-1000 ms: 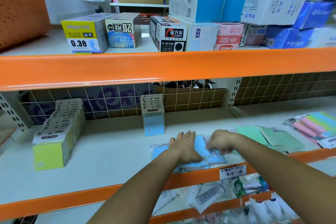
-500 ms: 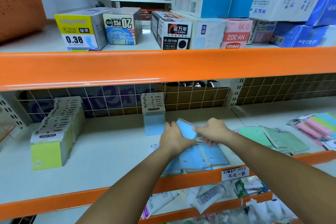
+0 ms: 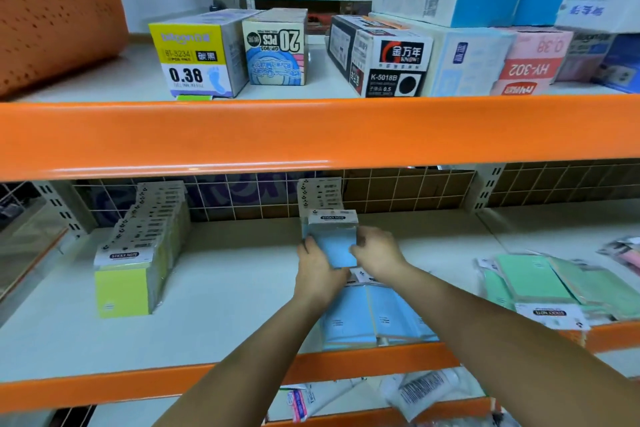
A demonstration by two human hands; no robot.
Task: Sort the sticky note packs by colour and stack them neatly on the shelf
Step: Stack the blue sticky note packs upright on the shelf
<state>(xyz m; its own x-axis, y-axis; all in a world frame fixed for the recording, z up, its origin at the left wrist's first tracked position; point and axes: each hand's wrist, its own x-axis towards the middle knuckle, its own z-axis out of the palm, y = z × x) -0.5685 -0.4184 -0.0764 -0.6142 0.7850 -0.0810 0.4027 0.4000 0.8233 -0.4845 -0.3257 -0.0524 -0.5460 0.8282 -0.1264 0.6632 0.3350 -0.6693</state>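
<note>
While upright at the shelf [image 3: 221,305] middle, blue pack [image 3: 334,243] between left hand [image 3: 317,270] and right hand [image 3: 377,255], both gripping its sides

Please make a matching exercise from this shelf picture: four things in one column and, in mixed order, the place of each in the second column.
Things:
1. yellow packs
2. blue pack
3. green packs
4. orange basket

Places:
A. top shelf, far left
B. lying flat, right part of middle shelf
C. held upright between both hands
D. upright row, left part of middle shelf

Pairs: 1-D, 2-C, 3-B, 4-A
</note>
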